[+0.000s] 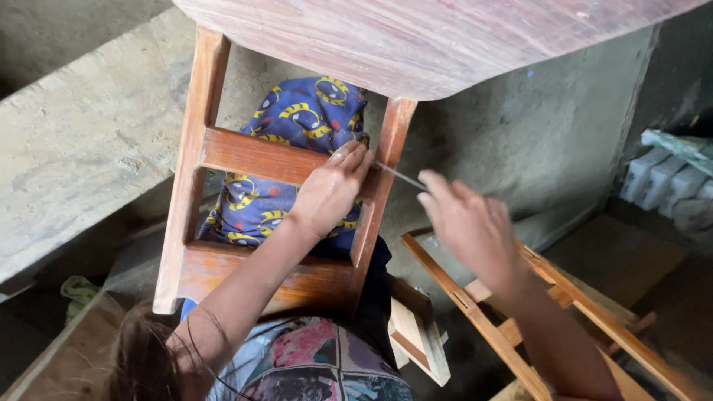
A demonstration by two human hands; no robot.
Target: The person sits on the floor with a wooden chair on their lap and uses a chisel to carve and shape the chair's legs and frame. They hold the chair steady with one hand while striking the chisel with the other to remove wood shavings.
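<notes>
Head view, stool: an overturned wooden stool (282,160) is seen from above, laid across the lap so that its seat points away and its legs and rungs face upward, which brings the joint of rung and leg within reach of both hands.
Floor: bare grey concrete (520,141) is spread around, with a raised concrete ledge (82,148) at the left.
Patterned cloth: blue fabric with yellow rings (304,119) is seen under the stool frame, apparently a cushion between wood and lap.
Second frame: another unfinished wooden frame (512,327) is laid on the floor at the lower right, apart from the stool.
White blocks: a row of pale blocks (668,186) is stacked at the far right edge.
Left hand: the left hand (330,189) is laid flat over the upper rung, fingers pressed together against the leg, seemingly to steady the stool.
Right hand: the right hand (468,223) is blurred; its fingertips appear pinched on the outer end of the tool.
Thin tool: a slim metal blade or rod (401,176) is held between the two hands, its tip against the stool leg beside the left fingertips.
</notes>
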